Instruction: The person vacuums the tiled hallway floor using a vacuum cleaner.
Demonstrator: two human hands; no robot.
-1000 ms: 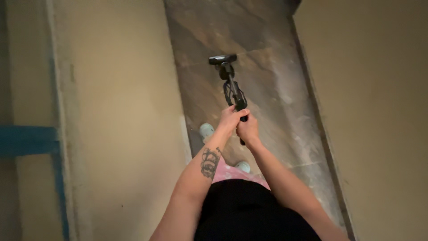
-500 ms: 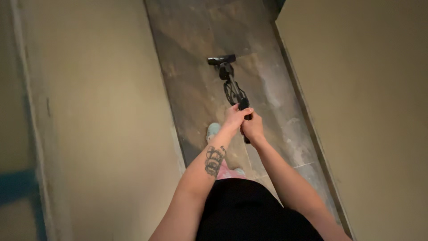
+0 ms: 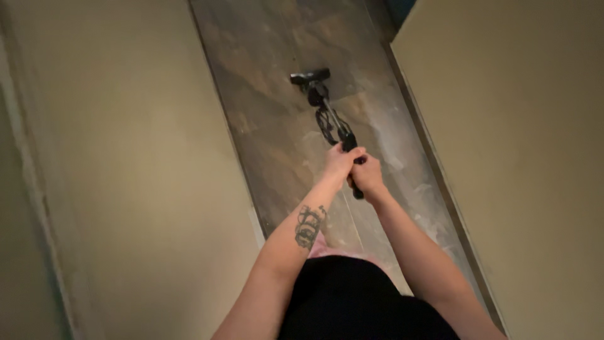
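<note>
The left hand [image 3: 340, 161] and the right hand [image 3: 367, 178] are both closed around the handle of a black stick vacuum [image 3: 327, 116], with the left hand slightly higher on the handle and touching the right one. The vacuum stretches away from the hands, and its flat head [image 3: 309, 76] rests on the brown tiled floor [image 3: 264, 113] of a narrow corridor, between two beige walls [image 3: 126, 157].

Black vacuum [image 3: 327, 119] at twelve o'clock — on mottled brown-and-grey stone floor tiles [image 3: 277, 126]. Beige walls [image 3: 126, 157] at nine and three. Dark tattoo [image 3: 309, 226] on the forearm — black top [image 3: 352, 302], pink garment [image 3: 327, 249] at six.
</note>
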